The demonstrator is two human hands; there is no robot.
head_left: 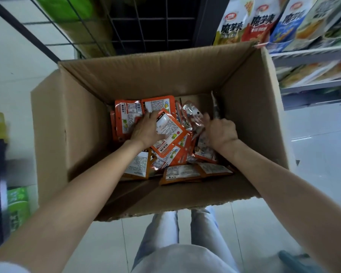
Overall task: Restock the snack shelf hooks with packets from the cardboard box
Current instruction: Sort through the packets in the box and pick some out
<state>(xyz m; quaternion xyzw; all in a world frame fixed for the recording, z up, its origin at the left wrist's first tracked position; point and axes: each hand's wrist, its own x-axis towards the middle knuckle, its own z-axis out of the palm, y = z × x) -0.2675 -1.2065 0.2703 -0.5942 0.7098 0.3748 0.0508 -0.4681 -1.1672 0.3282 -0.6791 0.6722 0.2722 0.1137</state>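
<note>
Hands reach into the cardboard box [73,123]: left hand [146,129] grips an orange packet [170,133], right hand [221,131] pinches a clear packet [193,117].

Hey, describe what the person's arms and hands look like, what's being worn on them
Both forearms are bare from wrist to past the elbow. The left hand and right hand wear no gloves, and no watch or bracelet shows at either wrist. A bit of white sleeve shows at the left upper arm.

Open brown cardboard box [71,123]: tall walls bar sideways entry, the top stands open. Loose orange snack packets [171,134] cover the bottom's far part; bare cardboard lies along the near edge.
</note>
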